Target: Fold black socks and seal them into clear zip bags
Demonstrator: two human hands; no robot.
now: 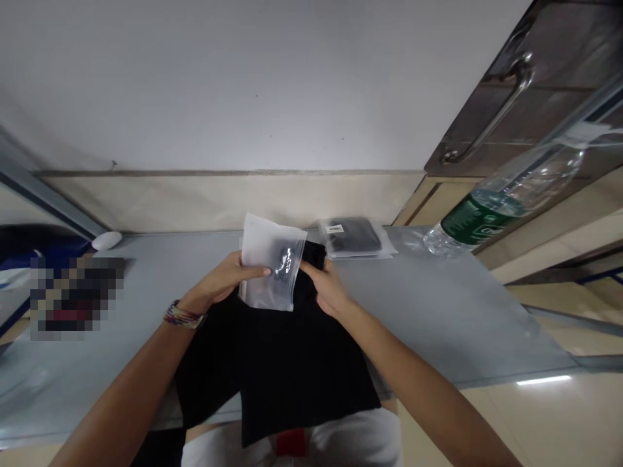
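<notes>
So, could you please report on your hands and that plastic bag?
Left hand holding frosted plastic bag, thumb on front. Right hand at its right edge, against black shorts. Water bottle off right, apart from both hands.

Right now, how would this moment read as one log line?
left hand: holding frosted bag | right hand: touching black shorts | nearby: packaged dark item, bottle
</notes>
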